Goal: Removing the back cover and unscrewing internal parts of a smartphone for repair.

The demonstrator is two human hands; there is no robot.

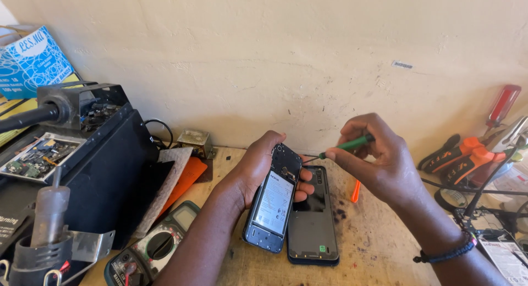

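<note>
A worn wooden bench (374, 247) carries a multimeter (151, 247) lower left, a back cover (312, 225) centre, pliers (459, 157) right.

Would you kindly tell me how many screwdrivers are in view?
2: a green-handled screwdriver in the right hand, and a red-handled one leaning on the wall at far right. Others may be hidden.

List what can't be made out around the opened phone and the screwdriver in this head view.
- Screwdriver tip: too thin to see where it meets the opened phone.
- Green screwdriver: its handle end is hidden inside the right hand.
- Left hand: the palm is hidden behind the phone.
- Back cover on the table: its left edge is covered by the phone.
- Multimeter: cut off by the bottom edge.
</note>
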